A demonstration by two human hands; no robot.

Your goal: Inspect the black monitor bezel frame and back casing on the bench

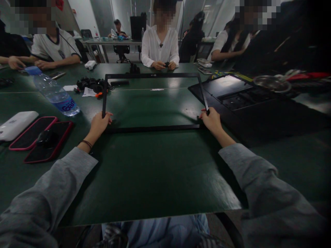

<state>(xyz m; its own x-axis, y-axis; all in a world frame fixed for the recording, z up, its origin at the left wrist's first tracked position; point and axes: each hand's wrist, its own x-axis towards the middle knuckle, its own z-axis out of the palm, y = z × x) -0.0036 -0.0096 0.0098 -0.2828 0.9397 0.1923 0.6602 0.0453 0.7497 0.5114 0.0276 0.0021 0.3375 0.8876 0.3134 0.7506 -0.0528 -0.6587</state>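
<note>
A thin black rectangular screen bezel (155,75), a hollow frame with a small light logo on its far bar, is held tilted up above the green table. My left hand (99,122) is closed around its left side, low down near the corner. On the opposite side, my right hand (212,120) grips the right bar at about the same height. The bezel's near bar runs between both hands, close to the tabletop. Through its opening the green surface shows.
Right of the bezel lies a dark opened panel (279,120) with a metal bowl (271,83) beyond it. At left are a water bottle (55,93), red-edged phones (55,148), a white device (18,125) and black cables (90,84). A person in white (160,48) sits opposite.
</note>
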